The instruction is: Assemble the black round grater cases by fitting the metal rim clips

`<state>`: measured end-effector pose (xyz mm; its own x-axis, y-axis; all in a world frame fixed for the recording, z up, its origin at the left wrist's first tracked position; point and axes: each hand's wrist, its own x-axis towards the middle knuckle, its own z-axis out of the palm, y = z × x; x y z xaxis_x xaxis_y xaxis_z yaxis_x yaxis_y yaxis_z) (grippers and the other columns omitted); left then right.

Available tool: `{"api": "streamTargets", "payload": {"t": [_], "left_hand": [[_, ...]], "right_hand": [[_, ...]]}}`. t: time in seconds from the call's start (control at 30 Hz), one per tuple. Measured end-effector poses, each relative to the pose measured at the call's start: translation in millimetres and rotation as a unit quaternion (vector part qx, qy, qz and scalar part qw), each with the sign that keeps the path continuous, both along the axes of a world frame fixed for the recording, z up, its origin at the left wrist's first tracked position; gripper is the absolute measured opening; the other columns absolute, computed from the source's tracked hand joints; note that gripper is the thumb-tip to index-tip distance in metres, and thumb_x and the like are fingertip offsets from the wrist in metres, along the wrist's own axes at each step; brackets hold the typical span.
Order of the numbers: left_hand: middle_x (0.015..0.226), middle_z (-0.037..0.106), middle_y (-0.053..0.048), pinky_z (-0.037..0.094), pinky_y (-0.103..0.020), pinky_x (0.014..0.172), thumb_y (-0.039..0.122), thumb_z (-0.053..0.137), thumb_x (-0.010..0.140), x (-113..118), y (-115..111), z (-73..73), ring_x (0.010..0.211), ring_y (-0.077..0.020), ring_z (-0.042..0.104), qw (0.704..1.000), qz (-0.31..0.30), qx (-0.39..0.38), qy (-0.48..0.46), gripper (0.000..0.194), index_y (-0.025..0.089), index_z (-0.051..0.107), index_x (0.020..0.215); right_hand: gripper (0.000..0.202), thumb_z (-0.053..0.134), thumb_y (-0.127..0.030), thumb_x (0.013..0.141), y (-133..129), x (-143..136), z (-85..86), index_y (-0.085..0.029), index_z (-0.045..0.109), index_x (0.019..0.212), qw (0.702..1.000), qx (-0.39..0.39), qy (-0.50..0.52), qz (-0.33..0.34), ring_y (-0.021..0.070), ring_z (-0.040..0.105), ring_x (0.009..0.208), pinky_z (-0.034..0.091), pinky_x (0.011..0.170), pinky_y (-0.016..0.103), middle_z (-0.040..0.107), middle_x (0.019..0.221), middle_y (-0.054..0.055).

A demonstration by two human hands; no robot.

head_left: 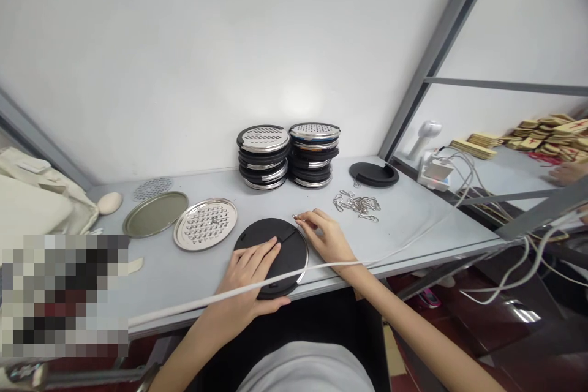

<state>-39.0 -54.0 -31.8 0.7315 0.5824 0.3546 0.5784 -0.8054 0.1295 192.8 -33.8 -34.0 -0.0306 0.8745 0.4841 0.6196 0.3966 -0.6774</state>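
A round black grater base [287,257] lies bottom up at the table's front edge, with a thin steel rim showing along its right side. My left hand [250,272] grips it, fingers stretched across the top and the thumb along the near edge. Just beyond its upper right edge, my right hand [327,237] pinches a small metal clip [295,217] between thumb and forefinger. Several loose metal clips [358,203] are scattered to the right of that hand. On the left lie a steel grater plate [206,225] and an olive-green round plate [156,214].
Two stacks of black-rimmed graters, a left stack [263,156] and a right stack [315,154], stand against the wall. A black ring-shaped holder [373,174] sits farther right. A white cable [367,262] crosses in front of my arms. Beyond the frame post, another person's hand [569,173] shows near wooden pieces.
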Motion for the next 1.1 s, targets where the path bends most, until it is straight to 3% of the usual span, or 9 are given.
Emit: {"api": "streamTargets", "payload": {"t": [0.1, 0.23, 0.47, 0.63, 0.9, 1.1], "left_hand": [[0.145, 0.042, -0.011, 0.034, -0.040, 0.100, 0.044, 0.069, 0.080, 0.7, 0.2, 0.9, 0.123, -0.0281, 0.045, 1.000, -0.001, 0.000, 0.000, 0.079, 0.018, 0.031, 0.144], [0.145, 0.042, -0.011, 0.034, -0.040, 0.100, 0.044, 0.069, 0.080, 1.1, 0.2, 0.7, 0.123, -0.0280, 0.045, 1.000, -0.002, 0.001, 0.005, 0.079, 0.017, 0.032, 0.144], [0.145, 0.042, -0.011, 0.032, -0.041, 0.101, 0.046, 0.068, 0.081, 0.5, 0.8, -2.3, 0.124, -0.0285, 0.044, 1.000, 0.000, 0.004, 0.003, 0.078, 0.018, 0.032, 0.144], [0.146, 0.041, -0.010, 0.031, -0.041, 0.101, 0.047, 0.067, 0.081, 0.3, 1.9, -2.9, 0.125, -0.0284, 0.043, 1.000, 0.002, 0.001, 0.004, 0.079, 0.019, 0.031, 0.145], [0.145, 0.042, -0.010, 0.031, -0.039, 0.100, 0.048, 0.067, 0.080, 0.2, 1.9, -2.3, 0.123, -0.0278, 0.044, 1.000, -0.002, 0.003, -0.003, 0.079, 0.020, 0.031, 0.145], [0.146, 0.041, -0.010, 0.031, -0.041, 0.101, 0.047, 0.067, 0.081, -0.4, 2.4, -2.3, 0.124, -0.0290, 0.044, 1.000, -0.005, -0.008, -0.005, 0.080, 0.020, 0.029, 0.145]], "right_hand": [[0.017, 0.043, -0.026, 0.095, 0.6, 0.2, 0.7, -0.019, 0.057, 0.091, 0.999, 0.037, -0.012, -0.018, 0.0184, 0.057, 0.088, 0.045, 0.083, 0.030, 0.058, 0.091, 0.007], [0.018, 0.037, -0.023, 0.097, 0.8, 0.5, 2.2, -0.019, 0.052, 0.089, 1.000, 0.017, -0.015, 0.014, 0.0164, 0.055, 0.078, 0.045, 0.076, 0.028, 0.057, 0.083, 0.004], [0.022, 0.044, -0.023, 0.096, 2.5, 3.0, -2.6, -0.018, 0.065, 0.098, 0.999, -0.010, -0.005, 0.051, 0.0159, 0.060, 0.086, 0.046, 0.080, 0.026, 0.062, 0.091, 0.006], [0.028, 0.044, -0.023, 0.096, 4.7, 2.5, -3.9, -0.019, 0.066, 0.111, 0.997, -0.018, -0.020, 0.070, 0.0171, 0.062, 0.086, 0.048, 0.080, 0.028, 0.064, 0.088, 0.006], [0.033, 0.038, -0.022, 0.097, 5.8, 1.5, -4.2, -0.019, 0.060, 0.122, 0.994, -0.042, -0.023, 0.101, 0.0192, 0.060, 0.112, 0.045, 0.098, 0.033, 0.065, 0.120, 0.009], [0.029, 0.038, -0.025, 0.098, 4.1, 0.8, 1.2, -0.020, 0.057, 0.119, 0.992, -0.058, -0.016, 0.110, 0.0184, 0.063, 0.104, 0.047, 0.089, 0.030, 0.067, 0.113, 0.008]]}}
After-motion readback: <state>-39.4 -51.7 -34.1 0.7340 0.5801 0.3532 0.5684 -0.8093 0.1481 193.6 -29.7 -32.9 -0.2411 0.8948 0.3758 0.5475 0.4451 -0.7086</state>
